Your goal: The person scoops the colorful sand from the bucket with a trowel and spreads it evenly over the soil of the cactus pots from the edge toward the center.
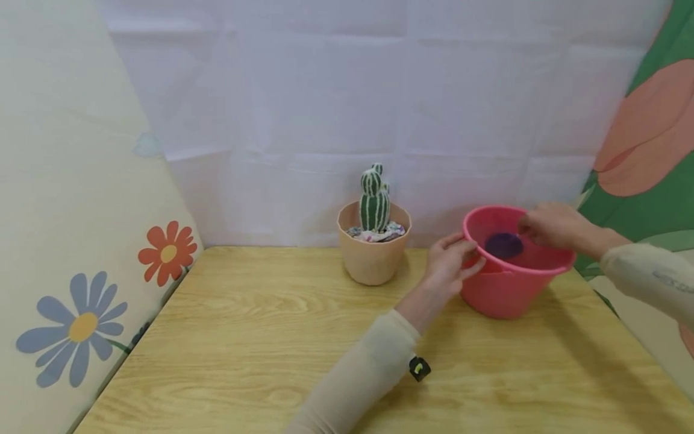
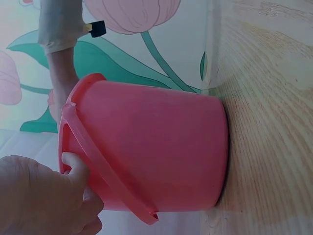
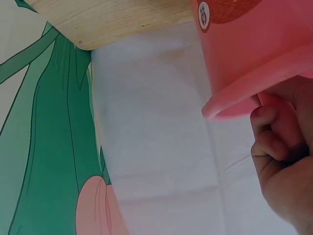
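A pink bucket (image 1: 501,295) stands on the table towards the right, its handle (image 2: 105,166) hanging against its side. My left hand (image 1: 447,262) grips the bucket's near left rim, its thumb outside near the handle. Over the bucket's mouth is my right hand (image 1: 550,226), with fingers curled. In the right wrist view, those fingers close round a smooth pink piece (image 3: 286,122) with a dark end; its kind cannot be told. Down inside the bucket shows a dark purple round shape (image 1: 504,245), partly hidden by the rim.
Left of the bucket, at the table's back, stands a peach pot (image 1: 373,262) with a striped green cactus (image 1: 374,208). A white cloth (image 1: 325,108) hangs behind the wooden table (image 1: 228,337). Flower-printed sheets flank both sides.
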`<action>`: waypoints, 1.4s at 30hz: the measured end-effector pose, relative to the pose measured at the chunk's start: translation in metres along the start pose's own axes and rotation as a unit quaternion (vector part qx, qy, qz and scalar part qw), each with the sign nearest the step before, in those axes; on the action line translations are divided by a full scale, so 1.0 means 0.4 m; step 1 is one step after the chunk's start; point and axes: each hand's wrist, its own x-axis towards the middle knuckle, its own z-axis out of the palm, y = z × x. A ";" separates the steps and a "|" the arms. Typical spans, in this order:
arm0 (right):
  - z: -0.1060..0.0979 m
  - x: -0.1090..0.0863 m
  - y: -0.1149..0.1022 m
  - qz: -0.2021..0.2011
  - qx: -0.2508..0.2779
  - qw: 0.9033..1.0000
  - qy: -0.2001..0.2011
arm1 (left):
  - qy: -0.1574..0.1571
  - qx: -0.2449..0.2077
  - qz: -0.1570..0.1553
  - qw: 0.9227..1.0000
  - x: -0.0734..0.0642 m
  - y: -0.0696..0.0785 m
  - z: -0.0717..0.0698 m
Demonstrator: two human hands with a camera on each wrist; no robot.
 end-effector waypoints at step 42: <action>0.046 -0.040 0.035 0.089 0.239 0.967 -0.019 | -0.005 -0.008 -0.007 1.000 0.004 -0.010 -0.003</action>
